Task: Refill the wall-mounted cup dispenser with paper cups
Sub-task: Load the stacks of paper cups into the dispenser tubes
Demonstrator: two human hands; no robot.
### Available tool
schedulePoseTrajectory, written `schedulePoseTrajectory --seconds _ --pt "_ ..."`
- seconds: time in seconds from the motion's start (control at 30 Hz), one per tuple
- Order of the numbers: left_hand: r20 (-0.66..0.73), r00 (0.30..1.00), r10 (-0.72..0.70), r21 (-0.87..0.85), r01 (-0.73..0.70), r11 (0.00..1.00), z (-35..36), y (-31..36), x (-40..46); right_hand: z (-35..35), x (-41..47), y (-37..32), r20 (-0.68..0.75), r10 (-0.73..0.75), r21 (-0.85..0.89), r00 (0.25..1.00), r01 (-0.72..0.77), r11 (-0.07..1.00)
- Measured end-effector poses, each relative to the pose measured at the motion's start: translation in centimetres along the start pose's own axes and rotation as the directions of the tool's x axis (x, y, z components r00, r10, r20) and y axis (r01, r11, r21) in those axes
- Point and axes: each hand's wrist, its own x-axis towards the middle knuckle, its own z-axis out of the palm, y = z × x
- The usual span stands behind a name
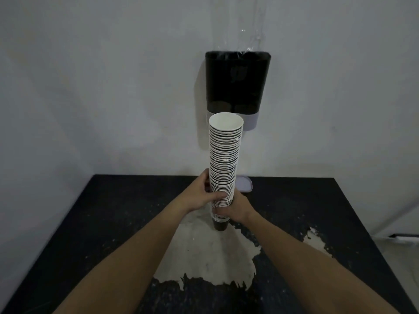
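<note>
A: What does each grip have?

B: Both are closed on the same thing. The left hand (205,196) wraps the lower part of the stack of paper cups (223,168), with the thumb across its front. The right hand (238,208) holds the stack from the other side, a little lower.

A: How does the stack stand?

B: Nearly upright, with the open mouth on top. Its top reaches in front of the lower edge of the cup dispenser (237,82), a dark box fixed on the wall (102,75).

A: And the surface?

B: The surface (90,234) is black, with a large pale patch (210,252) where the coating is gone. A small grey tray (244,184) lies near the wall, just behind the hands. Clear plastic film (251,30) hangs above the dispenser.
</note>
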Motion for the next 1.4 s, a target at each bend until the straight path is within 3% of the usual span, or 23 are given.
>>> schedulePoseTrajectory --seconds 0.2,0.4,0.73,0.97,1.4 --pt "0.004 0.996 -0.090 0.047 0.089 0.995 1.5 -1.7 -0.4 -0.9 -1.1 2.6 0.112 0.077 0.077 0.991 -0.086 0.993" --pt "0.043 0.993 -0.110 0.097 0.105 0.990 2.1 0.3 -1.5 -5.4 -1.2 -0.8 0.324 0.044 0.074 0.945 -0.071 0.995" --pt "0.042 0.990 -0.131 0.109 0.126 0.986 3.1 1.6 -2.2 -7.1 -2.4 -2.9 0.087 -0.092 0.040 0.992 0.089 0.995" --pt "0.028 0.996 -0.090 0.027 0.089 0.996 2.8 2.1 -2.1 -6.9 -2.2 -2.6 0.023 -0.128 0.021 0.991 0.128 0.992" --pt "0.012 0.997 -0.081 0.094 0.079 0.992 2.2 2.2 -1.8 -7.5 -1.6 -4.0 -0.040 -0.183 0.087 0.982 0.186 0.979"
